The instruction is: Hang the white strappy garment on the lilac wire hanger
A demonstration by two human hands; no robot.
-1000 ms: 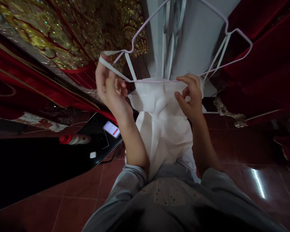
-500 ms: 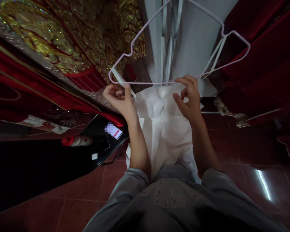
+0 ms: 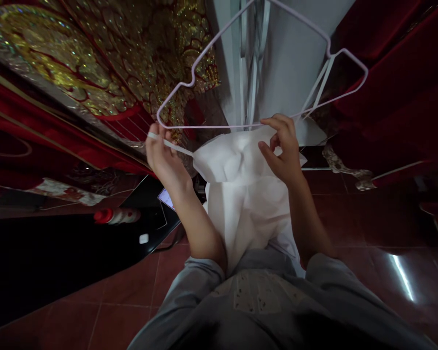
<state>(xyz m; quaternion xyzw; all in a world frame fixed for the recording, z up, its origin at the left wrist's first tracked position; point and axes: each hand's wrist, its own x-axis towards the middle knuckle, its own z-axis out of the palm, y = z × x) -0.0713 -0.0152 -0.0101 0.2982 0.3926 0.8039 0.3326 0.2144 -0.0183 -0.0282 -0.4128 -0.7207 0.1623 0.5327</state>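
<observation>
A pale lilac clothes hanger [image 3: 209, 127] stands in front of me, its lower bar running across at hand height. My right hand [image 3: 281, 146] has its fingers curled over that bar, with the thumb lower down near the white dress [image 3: 241, 194]. At the hanger's lower left corner is my left hand [image 3: 166, 155]. A thin white dress strap [image 3: 178, 147] crosses it and runs taut to the bodice. On the right side, the other strap [image 3: 321, 82] loops over the hanger's notch. The dress hangs below the bar, against my front.
A black table [image 3: 76, 253] at left carries a red-capped bottle [image 3: 117, 215], a small white case [image 3: 143, 238] and a phone [image 3: 166, 198], partly hidden by my left arm. Gold sequined garments [image 3: 138, 53] hang at left, dark red ones [image 3: 397, 97] at right.
My left hand has moved left and turned, drawing the left strap off the hanger's corner, and the strap is now stretched across the hand. My right hand has barely moved.
</observation>
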